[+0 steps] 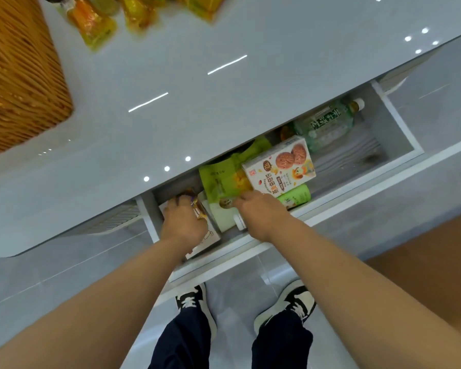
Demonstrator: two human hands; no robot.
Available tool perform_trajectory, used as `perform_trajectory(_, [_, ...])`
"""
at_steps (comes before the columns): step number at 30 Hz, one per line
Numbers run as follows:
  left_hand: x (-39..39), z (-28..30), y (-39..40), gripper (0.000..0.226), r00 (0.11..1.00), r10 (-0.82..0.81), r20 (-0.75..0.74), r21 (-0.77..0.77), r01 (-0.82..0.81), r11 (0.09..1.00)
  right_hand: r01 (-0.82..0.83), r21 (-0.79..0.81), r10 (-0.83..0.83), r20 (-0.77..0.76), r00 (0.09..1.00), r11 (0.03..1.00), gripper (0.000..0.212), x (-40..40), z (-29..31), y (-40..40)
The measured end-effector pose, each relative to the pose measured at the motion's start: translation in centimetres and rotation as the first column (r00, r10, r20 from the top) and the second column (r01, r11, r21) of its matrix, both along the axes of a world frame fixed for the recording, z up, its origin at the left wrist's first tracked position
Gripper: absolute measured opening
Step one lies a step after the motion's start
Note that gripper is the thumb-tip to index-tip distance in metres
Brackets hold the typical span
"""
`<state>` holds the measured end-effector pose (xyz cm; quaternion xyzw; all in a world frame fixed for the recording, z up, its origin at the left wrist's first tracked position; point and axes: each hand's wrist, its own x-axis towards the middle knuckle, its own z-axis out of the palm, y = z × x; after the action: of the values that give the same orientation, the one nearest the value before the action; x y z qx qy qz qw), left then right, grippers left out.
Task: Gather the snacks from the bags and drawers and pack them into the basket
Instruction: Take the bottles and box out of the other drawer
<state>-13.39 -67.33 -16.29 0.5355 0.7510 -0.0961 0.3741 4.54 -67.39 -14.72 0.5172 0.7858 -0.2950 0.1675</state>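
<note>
Below the counter edge: an open drawer [399, 123] holds the snacks; both hands reach into it.
Basket [19, 75]: woven, on the counter [197, 102] at far left, well apart from the drawer.
Packets on counter [96, 25]: orange-yellow pouches near the top edge, blurred, beside the basket.
Left hand [184, 222]: fingers curled onto a small brownish packet [194, 206] at the drawer's left end, over a flat pale box [210, 237]; whether the grip has closed cannot be told.
Green pouch [224, 179]: soft, light film bag, likely crinkly and slippery; best pinched at a sealed edge or lower corner.
Right hand [261, 211]: fingertips pinch the pouch's lower corner, thumb side hidden.
White bottle [224, 219]: lies under the pouch, cap toward the person; rigid, probably heavier.
Biscuit box [280, 166]: stiff card, light, contents likely fragile; take by the long sides.
Green can [296, 199]: just beside the box's near edge; smooth, may roll.
Tea bottle [328, 123]: at right, lying down; heaviest by judgement, grasp around the body.
</note>
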Motion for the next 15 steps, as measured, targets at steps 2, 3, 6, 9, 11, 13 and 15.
perform_trajectory(2, [-1.4, -0.4, -0.8, 0.067, 0.998, 0.048, -0.045, -0.047, -0.050, 0.998, -0.119, -0.019, 0.120, 0.102, 0.987, 0.993, 0.048, -1.2, -0.8, 0.1])
perform_trajectory(3, [-2.0, -0.6, -1.3, 0.073, 0.996, 0.059, -0.069, -0.082, -0.065, 0.995, -0.148, -0.032, 0.151, 0.128, 0.980, 0.989, 0.045, -1.6, -1.2, 0.1])
perform_trajectory(6, [-2.5, -1.6, -1.8, 0.084, 0.993, 0.074, -0.092, -0.094, -0.083, 0.992, -0.145, -0.032, 0.148, 0.164, 0.975, 0.989, 0.047, -1.9, -2.4, 0.0])
perform_trajectory(9, [-1.6, -2.6, -0.9, 0.098, 0.959, 0.280, -0.039, -0.078, -0.282, 0.956, -0.159, -0.032, 0.162, 0.179, 0.970, 0.987, 0.050, -2.1, -3.1, 0.3])
perform_trajectory(11, [-0.6, -3.2, -0.6, 0.117, 0.931, 0.364, -0.034, -0.114, -0.365, 0.924, -0.191, -0.034, 0.194, 0.198, 0.961, 0.981, 0.052, -2.4, -3.2, 0.3])
perform_trajectory(13, [0.3, -3.7, -1.1, 0.133, 0.946, 0.314, -0.079, -0.152, -0.322, 0.934, -0.233, -0.019, 0.232, 0.211, 0.950, 0.972, 0.051, -2.4, -3.0, 0.4])
perform_trajectory(15, [0.9, -4.1, -1.8, 0.140, 0.960, 0.238, -0.149, -0.156, -0.260, 0.953, -0.261, 0.020, 0.252, 0.197, 0.948, 0.965, 0.050, -2.3, -2.7, 0.2])
